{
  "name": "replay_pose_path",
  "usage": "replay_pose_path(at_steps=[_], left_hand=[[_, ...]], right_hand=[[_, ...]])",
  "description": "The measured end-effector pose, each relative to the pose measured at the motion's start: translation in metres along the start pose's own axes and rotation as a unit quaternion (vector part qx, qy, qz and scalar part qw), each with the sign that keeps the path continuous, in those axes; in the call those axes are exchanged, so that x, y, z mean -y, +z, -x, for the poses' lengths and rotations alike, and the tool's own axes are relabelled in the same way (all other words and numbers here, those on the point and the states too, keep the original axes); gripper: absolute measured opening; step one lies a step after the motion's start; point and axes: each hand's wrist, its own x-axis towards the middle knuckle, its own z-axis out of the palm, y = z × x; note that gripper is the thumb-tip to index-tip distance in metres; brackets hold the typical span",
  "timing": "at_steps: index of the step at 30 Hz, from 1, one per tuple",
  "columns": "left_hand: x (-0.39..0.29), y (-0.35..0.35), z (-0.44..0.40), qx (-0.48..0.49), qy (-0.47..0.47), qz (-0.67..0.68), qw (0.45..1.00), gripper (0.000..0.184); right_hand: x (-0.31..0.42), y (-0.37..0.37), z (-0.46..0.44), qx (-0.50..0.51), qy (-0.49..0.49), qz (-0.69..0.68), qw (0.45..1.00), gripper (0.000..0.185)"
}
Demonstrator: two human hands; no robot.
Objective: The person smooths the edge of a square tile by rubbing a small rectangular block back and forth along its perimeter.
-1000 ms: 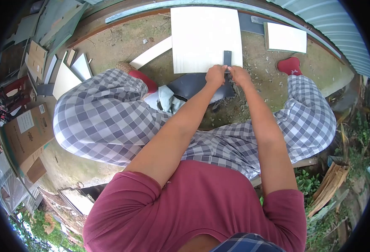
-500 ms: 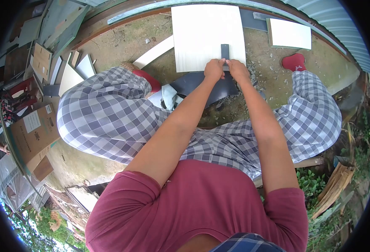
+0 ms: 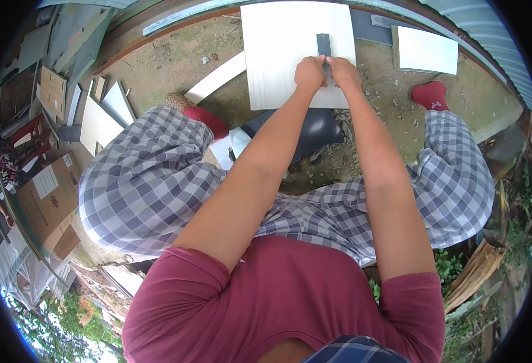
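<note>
A white board (image 3: 278, 54) lies in front of me, its near edge over a dark glossy curved sheet (image 3: 320, 130). On the board is a small dark grey rectangular block (image 3: 323, 44), its long side pointing away from me. My left hand (image 3: 310, 74) and my right hand (image 3: 344, 74) are close together at the block's near end, thumbs side by side on it. Both are closed, with their fingers curled around or under that end. The gripped part is mostly hidden by the hands.
A smaller white panel (image 3: 426, 50) lies at the far right, and a narrow white strip (image 3: 217, 77) at the left. Offcuts (image 3: 100, 124) and a cardboard box (image 3: 48, 184) stand further left. Another person's hand (image 3: 1, 212) shows at the left edge. Grey chips litter the ground.
Both hands and the dark block have slid away from me along the white board, further from its near edge. The view has shifted slightly.
</note>
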Motion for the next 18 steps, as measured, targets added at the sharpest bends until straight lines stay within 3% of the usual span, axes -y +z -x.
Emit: replay_pose_path(at_steps=[6, 18], left_hand=[[-0.032, -0.004, -0.041, -0.035, -0.035, -0.008, 0.999, 0.046], [-0.069, -0.007, -0.08, -0.001, -0.019, 0.019, 1.0, 0.041]], right_hand=[[0.025, -0.019, -0.04, -0.019, 0.007, 0.002, 1.0, 0.048], [0.044, -0.058, -0.082, -0.03, -0.012, -0.006, 0.999, 0.048]])
